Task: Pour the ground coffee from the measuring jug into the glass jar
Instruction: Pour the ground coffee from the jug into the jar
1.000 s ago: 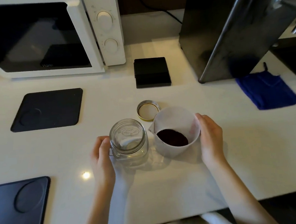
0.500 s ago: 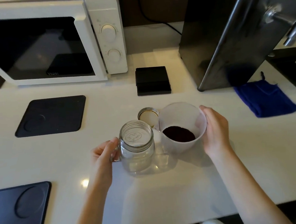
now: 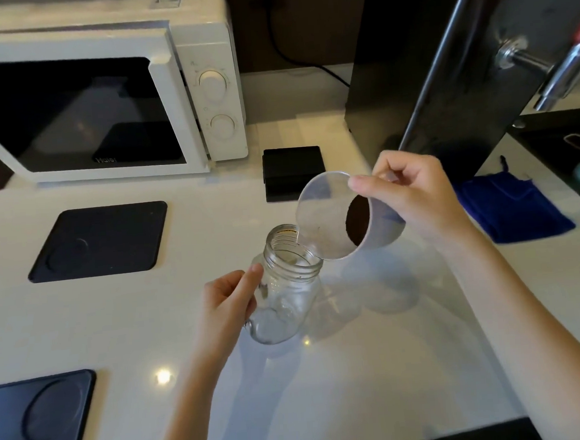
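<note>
Right hand (image 3: pixel 414 197) fingers grip the light, flexible jug (image 3: pixel 336 216) by its wall; left hand (image 3: pixel 229 299) clasps the slippery, breakable jar (image 3: pixel 286 288).

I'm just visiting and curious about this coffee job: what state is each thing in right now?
Measuring jug: lifted, tipped steeply, spout over the jar mouth.
Ground coffee: mostly still at the jug's bottom.
Glass jar: open, lid off, tilted, nearly empty.
Left hand: shut on the jar.
Right hand: shut on the jug.
Microwave: door closed.
</note>
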Motion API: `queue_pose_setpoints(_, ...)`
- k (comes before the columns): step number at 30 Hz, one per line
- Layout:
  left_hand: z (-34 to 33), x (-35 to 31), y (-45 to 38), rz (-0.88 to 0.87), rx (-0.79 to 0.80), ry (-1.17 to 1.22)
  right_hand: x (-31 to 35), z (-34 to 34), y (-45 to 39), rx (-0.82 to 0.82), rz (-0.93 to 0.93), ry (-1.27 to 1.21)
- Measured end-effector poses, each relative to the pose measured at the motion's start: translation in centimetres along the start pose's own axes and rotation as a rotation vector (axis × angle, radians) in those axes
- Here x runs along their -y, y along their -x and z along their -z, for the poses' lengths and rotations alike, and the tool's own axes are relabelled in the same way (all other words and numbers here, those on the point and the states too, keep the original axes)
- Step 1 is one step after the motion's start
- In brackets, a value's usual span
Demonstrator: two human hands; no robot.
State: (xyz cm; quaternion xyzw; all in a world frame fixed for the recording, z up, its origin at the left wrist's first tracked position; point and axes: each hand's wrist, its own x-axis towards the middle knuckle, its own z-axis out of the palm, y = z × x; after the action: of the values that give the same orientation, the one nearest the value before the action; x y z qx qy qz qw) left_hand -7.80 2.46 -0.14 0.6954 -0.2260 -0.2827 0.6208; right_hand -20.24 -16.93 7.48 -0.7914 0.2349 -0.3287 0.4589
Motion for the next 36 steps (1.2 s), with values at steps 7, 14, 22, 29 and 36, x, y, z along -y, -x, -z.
queue_pose_setpoints(7, -0.6, -0.5, -0.6, -0.029, 0.045, -0.197, 1.8, -0.6, -1.7, 0.190, 0.134, 0.163)
queue_pose_setpoints(14, -0.9, -0.3, -0.8, -0.030, 0.004, -0.219, 3.5, -1.2, -2.4, 0.247, 0.260, 0.428)
queue_pose_setpoints(22, -1.2, 0.0, -0.9, -0.070, -0.058, -0.192, 3.6, -2.5, -2.6, 0.215, 0.371, 0.574)
queue_pose_setpoints(29, -1.4, -0.1, -1.0, -0.074, -0.071, -0.198, 4.0, -3.2, -2.4, 0.181, 0.399, 0.620)
queue_pose_setpoints(36, -1.5, -0.2, -0.9, -0.067, -0.086, -0.202, 4.5, -3.7, -2.3, 0.179, 0.409, 0.646)
